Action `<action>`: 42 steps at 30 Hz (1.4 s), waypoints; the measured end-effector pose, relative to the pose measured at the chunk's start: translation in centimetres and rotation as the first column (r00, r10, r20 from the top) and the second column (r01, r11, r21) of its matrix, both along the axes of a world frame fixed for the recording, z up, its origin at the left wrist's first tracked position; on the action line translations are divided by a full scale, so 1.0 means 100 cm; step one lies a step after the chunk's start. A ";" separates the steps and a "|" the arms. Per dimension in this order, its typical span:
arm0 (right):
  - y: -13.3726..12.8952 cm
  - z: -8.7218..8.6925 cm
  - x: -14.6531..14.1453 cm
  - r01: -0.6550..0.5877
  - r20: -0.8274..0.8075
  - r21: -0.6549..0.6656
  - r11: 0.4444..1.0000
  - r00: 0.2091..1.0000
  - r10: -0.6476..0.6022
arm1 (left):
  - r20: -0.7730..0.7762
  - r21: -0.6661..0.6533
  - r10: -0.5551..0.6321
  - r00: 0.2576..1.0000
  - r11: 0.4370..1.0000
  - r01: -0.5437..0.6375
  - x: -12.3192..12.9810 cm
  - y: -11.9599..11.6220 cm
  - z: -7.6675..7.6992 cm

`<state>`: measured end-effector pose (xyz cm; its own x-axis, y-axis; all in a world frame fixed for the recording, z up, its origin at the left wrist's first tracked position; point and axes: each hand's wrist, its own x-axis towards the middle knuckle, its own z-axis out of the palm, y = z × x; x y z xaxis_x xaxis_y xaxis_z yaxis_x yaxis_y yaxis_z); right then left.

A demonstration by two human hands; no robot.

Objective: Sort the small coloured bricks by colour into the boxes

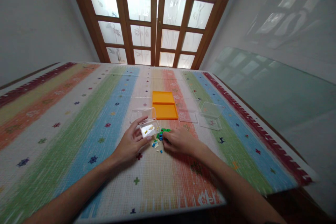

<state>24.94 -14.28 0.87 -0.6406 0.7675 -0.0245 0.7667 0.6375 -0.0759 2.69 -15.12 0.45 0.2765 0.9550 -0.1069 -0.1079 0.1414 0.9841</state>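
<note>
My left hand [132,142] grips a small clear plastic box [144,133] by its sides, tilted over the table, its hinged lid [143,113] standing up behind. A few yellow and pale toy bricks [150,129] lie inside it. Beside the box, a small heap of green toy bricks [165,130] and blue ones sits on the cloth, with white and blue pieces [156,144] scattered in front. My right hand [174,140] is at the heap's right edge, fingers pinched together and pointing down into it. Whatever is between those fingertips is hidden.
An open orange case [165,111] lies behind the heap. To the right are a clear tray [188,116] and another open clear box [210,122]. A striped tablecloth [102,161] covers the table, which reaches back toward wood-framed glass doors [157,24].
</note>
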 end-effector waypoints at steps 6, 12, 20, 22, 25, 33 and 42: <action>0.004 0.015 0.013 0.005 -0.291 -0.016 1.000 0.957 -0.009 | 0.014 0.022 -0.028 1.000 0.999 0.028 -0.001 0.001 -0.004; 0.006 0.013 0.013 0.020 -0.413 0.054 0.998 0.910 0.004 | 0.020 0.003 -0.150 0.989 0.989 0.150 -0.002 -0.001 -0.004; 0.006 0.009 0.007 -0.006 -0.127 0.125 0.992 0.992 0.022 | 0.032 -0.026 -0.242 0.970 0.970 0.243 -0.001 -0.002 -0.008; 0.005 0.011 0.007 -0.002 -0.118 0.112 0.994 0.993 0.016 | 0.025 -0.027 -0.243 0.970 0.969 0.244 -0.001 -0.002 -0.010; 0.006 0.013 0.007 0.004 -0.135 0.087 0.996 0.991 0.008 | 0.021 -0.029 -0.246 0.969 0.969 0.247 -0.001 -0.002 -0.010; 0.006 0.017 0.019 -0.011 -0.467 -0.008 1.000 0.884 0.006 | 0.060 -0.055 -0.227 0.972 0.972 0.230 -0.001 -0.001 -0.011; 0.000 0.015 0.053 -0.045 -0.492 -0.173 0.984 0.870 -0.047 | 0.021 0.009 -0.141 0.990 0.990 0.141 -0.003 0.001 -0.005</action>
